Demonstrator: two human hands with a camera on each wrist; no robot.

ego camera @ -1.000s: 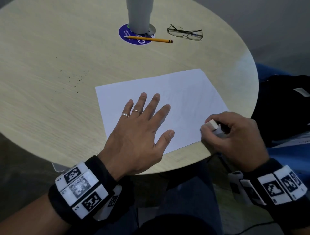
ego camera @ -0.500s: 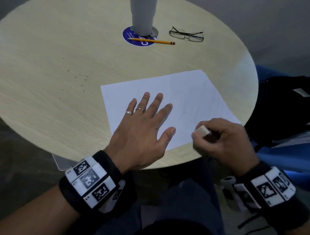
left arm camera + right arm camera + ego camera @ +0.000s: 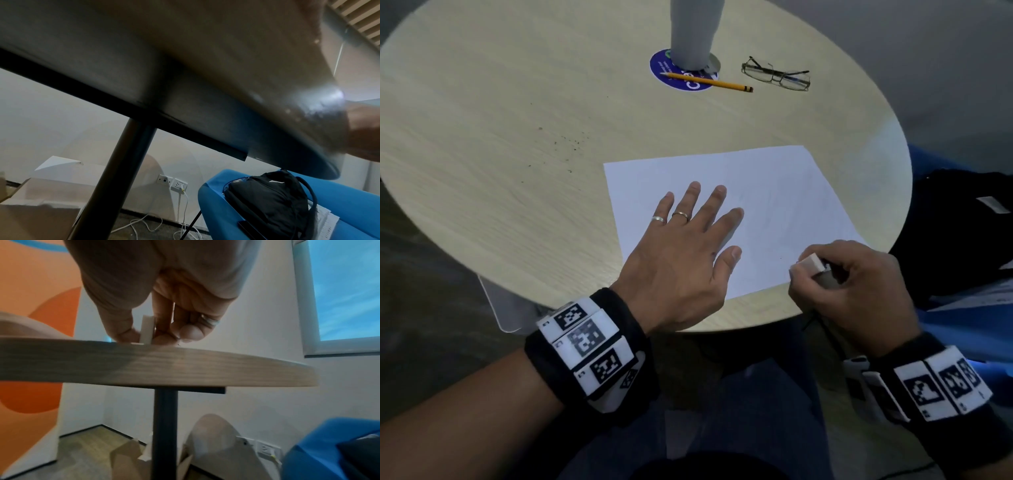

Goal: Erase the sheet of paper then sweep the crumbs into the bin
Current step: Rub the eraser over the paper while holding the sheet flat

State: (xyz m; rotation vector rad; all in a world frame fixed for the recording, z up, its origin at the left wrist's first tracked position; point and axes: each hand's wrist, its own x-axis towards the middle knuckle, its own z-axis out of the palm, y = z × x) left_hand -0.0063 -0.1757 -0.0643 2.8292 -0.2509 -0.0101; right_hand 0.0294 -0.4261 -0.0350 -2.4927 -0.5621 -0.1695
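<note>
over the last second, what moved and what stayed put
The right hand, pinching the eraser, rubbed leftward along the near edge of the paper, then back right. The left hand stayed flat on the sheet; pencil and glasses did not move.

Round wooden table (image 3: 517,205) on dark pedestal leg (image 3: 165,426). Orange-and-white wall (image 3: 41,296) left, window (image 3: 345,288) right, blue seat (image 3: 349,203) carrying black backpack (image 3: 271,203).
</note>
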